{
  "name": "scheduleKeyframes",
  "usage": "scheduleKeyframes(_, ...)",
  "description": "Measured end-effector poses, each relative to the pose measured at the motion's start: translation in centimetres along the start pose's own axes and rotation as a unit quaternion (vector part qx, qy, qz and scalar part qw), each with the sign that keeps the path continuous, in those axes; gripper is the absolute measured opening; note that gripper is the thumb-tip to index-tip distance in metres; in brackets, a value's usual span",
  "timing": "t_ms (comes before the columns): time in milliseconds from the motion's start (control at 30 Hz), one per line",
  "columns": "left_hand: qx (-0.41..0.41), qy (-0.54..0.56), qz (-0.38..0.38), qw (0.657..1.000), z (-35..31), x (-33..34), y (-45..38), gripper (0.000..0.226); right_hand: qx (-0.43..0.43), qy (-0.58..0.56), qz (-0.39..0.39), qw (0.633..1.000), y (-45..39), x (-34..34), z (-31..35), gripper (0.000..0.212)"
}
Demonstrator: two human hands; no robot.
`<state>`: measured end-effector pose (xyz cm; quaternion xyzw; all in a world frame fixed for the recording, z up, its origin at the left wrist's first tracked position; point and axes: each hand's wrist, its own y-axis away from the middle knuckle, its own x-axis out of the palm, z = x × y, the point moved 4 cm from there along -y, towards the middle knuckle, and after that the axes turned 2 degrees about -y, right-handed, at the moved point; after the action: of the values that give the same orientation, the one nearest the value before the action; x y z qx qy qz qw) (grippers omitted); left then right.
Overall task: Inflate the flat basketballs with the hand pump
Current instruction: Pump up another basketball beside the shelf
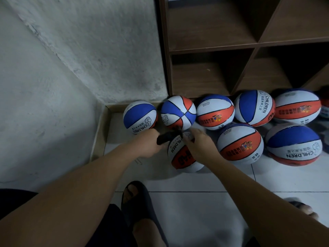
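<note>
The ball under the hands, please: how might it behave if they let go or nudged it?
The ball is round and sits on smooth floor tiles, so it would probably roll. Neighbouring balls would likely stop it rightward. The right hand resting on it suggests it needs steadying.

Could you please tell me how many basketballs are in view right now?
8. Five in the back row by the shelf, two in front at right, one under the hands. More may be hidden at right.
</note>
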<state>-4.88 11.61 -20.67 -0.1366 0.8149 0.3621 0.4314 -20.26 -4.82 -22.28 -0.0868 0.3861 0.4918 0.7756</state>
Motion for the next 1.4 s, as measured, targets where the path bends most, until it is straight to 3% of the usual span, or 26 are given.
scheduleKeyframes(100,-0.025,0.033,0.007,0.999,1.1,0.1,0.3,0.026,-0.002,0.113,0.038,0.993,0.5,-0.2,-0.2,0.088)
scheduleKeyframes(167,-0.048,0.043,0.001,0.998,1.8,0.4,0.2,0.027,0.027,0.158,0.110,0.981,1.0,-0.4,-0.5,0.118)
scheduleKeyframes(233,-0.065,0.067,0.005,0.996,2.0,1.3,0.1,0.031,0.058,0.195,0.172,0.964,1.8,0.0,-1.7,0.137)
scheduleKeyframes(333,-0.087,0.134,0.030,0.987,1.6,2.9,0.1,0.037,0.082,0.139,0.240,0.957,3.3,1.3,-3.0,0.156)
scheduleKeyframes(533,-0.111,0.205,0.012,0.972,-1.8,5.1,-1.2,0.047,0.060,0.103,0.230,0.966,4.1,1.4,-4.0,0.162)
scheduleKeyframes(700,-0.152,0.195,-0.010,0.969,-2.3,5.5,-2.0,0.054,0.030,0.078,0.183,0.980,4.7,1.9,-3.9,0.157)
scheduleKeyframes(967,-0.191,0.263,-0.033,0.945,-2.3,6.1,-2.3,0.021,-0.003,0.081,0.152,0.985,4.8,2.3,-4.1,0.155)
scheduleKeyframes(1100,-0.166,0.208,-0.076,0.961,-3.4,5.8,-1.5,0.017,-0.007,0.072,0.149,0.986,5.0,2.0,-4.6,0.151)
scheduleKeyframes(1233,-0.173,0.172,-0.166,0.955,-2.9,1.7,-0.5,0.022,-0.012,0.069,0.154,0.986,4.9,1.6,-5.0,0.148)
scheduleKeyframes(1400,-0.124,0.100,-0.143,0.977,-3.5,-4.2,1.4,0.027,-0.019,0.057,0.129,0.990,4.4,1.1,-3.8,0.147)
